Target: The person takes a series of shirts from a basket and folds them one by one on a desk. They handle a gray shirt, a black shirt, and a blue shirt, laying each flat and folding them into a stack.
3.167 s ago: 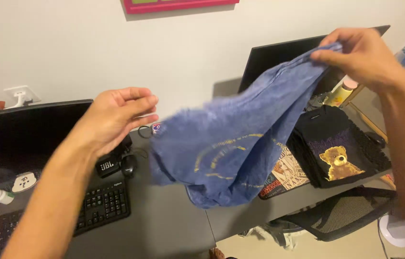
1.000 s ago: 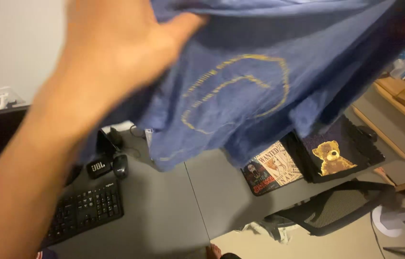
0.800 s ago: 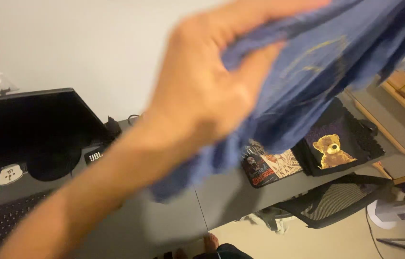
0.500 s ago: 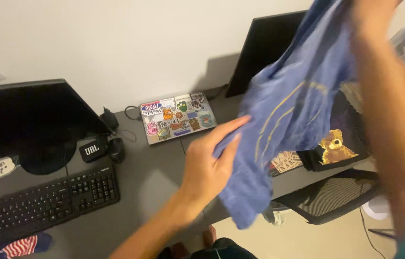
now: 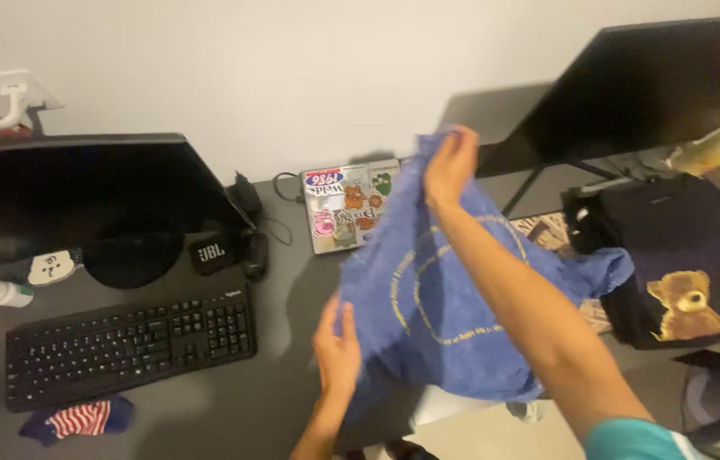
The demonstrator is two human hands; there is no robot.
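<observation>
A: Head view, looking down at a dark grey desk. You hold a blue T-shirt with a yellow circular print spread in the air over the desk's front edge. Your right hand is raised, fingers pinched closed on the shirt's top edge. Your left hand is lower, fingers curled closed on the shirt's left edge.

B: Which step does that look like?

A: Judging from the spread cloth, you are opening the shirt out flat, ahead of laying or folding it. The next move seems to call for keeping both edges taut, so the cloth does not bunch, and finding bare desk to take it.

B: What lies around it?

A: Just behind the shirt, a closed laptop covered in stickers. To the right, a folded black shirt with a bear print on the desk. Behind that, a dark monitor. To the left, a black keyboard, a small black speaker and a second monitor. A striped sock lies near the front edge.
</observation>
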